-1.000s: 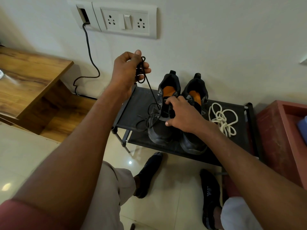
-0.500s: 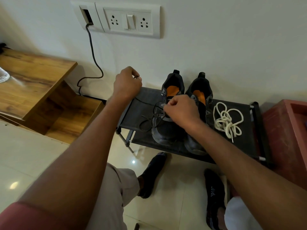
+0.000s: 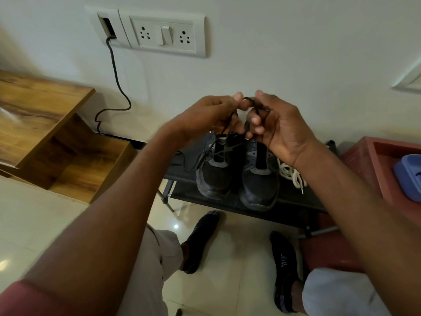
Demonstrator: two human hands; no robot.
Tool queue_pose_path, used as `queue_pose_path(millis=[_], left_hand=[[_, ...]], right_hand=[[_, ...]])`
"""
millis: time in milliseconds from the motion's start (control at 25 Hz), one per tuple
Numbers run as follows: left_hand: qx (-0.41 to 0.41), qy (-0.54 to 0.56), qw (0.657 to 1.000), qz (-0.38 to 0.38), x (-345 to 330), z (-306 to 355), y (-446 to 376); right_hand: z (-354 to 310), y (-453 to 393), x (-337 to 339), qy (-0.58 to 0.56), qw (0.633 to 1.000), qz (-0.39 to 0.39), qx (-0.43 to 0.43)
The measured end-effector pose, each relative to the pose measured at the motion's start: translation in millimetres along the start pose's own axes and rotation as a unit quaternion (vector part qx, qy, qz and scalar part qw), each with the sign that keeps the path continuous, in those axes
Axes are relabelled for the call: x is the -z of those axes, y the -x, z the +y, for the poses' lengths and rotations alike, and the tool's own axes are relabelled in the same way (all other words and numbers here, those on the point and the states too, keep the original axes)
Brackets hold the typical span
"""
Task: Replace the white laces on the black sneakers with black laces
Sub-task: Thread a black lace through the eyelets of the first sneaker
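Two black sneakers stand side by side on a low black rack [image 3: 293, 199], toes toward me. A black lace [image 3: 218, 142] runs up from the left sneaker [image 3: 215, 176] to both my hands. My left hand [image 3: 205, 117] and my right hand [image 3: 276, 126] are raised above the shoes, fingertips together, each pinching the lace where it loops between them. The right sneaker [image 3: 259, 181] shows no lace in its open throat. A bundle of white laces [image 3: 292, 175] lies on the rack to the right of the shoes, partly hidden by my right forearm.
A wooden desk [image 3: 34, 110] stands at the left. A black cable [image 3: 116, 74] hangs from the wall socket panel [image 3: 164, 33]. A red box [image 3: 385, 174] with a blue object [image 3: 407, 176] sits at the right. My socked feet [image 3: 200, 242] rest on the tiled floor.
Both hands have lifted off the rack and the left sneaker and come together above the shoes, pulling the black lace upward. The camera has tilted down and closer.
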State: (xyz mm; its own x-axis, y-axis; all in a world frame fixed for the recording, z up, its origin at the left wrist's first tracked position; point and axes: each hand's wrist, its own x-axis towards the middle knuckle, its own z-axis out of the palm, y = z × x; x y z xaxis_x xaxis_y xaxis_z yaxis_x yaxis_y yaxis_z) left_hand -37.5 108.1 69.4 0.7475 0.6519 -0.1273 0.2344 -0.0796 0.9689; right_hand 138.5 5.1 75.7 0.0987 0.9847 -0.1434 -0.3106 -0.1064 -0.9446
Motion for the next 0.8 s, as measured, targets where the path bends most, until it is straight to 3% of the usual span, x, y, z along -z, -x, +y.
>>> queue_pose_path(millis=[80,160,200,280,360,400,440,520,560,640,800], left_hand=[[0.01,-0.065,0.998,0.008,-0.7,-1.8,3.5],[0.036,-0.069,0.992,0.095,15.0,-10.1,7.8],[0.053,-0.032,0.986,0.154,26.2,-15.3,11.5],[0.057,0.089,0.966,0.237,45.0,-21.6,19.7],[0.051,0.138,0.961,0.232,46.4,-23.1,23.9],[0.054,0.131,0.969,0.201,40.3,-21.7,23.8],[0.061,0.118,0.978,0.163,32.2,-19.3,22.3],[0.073,0.098,0.988,0.096,17.1,-12.9,19.4],[0.075,0.098,0.989,0.075,11.9,-8.9,18.1],[0.084,0.143,0.984,0.068,7.1,-3.6,16.7],[0.111,0.326,0.936,0.076,11.3,-3.9,19.4]], right_hand=[[-4.9,-1.1,3.7,-0.069,0.996,0.049,0.028],[-5.2,-5.2,14.7,-0.082,0.986,0.142,0.03],[-2.3,-7.3,23.4,-0.025,0.979,0.2,0.018],[10.7,-9.8,38.3,0.227,0.937,0.262,-0.045],[30.0,-12.1,37.6,0.502,0.842,0.194,-0.043],[36.3,-11.7,28.4,0.561,0.815,0.143,-0.009],[39.9,-11.6,18.2,0.551,0.828,0.098,0.026],[38.7,-9.8,-2.1,0.399,0.916,0.011,0.033],[37.7,-9.3,-7.9,0.329,0.944,-0.03,0.005],[38.8,-7.2,-6.4,0.314,0.944,-0.082,-0.053],[44.6,-4.4,10.3,0.401,0.887,-0.139,-0.181]])
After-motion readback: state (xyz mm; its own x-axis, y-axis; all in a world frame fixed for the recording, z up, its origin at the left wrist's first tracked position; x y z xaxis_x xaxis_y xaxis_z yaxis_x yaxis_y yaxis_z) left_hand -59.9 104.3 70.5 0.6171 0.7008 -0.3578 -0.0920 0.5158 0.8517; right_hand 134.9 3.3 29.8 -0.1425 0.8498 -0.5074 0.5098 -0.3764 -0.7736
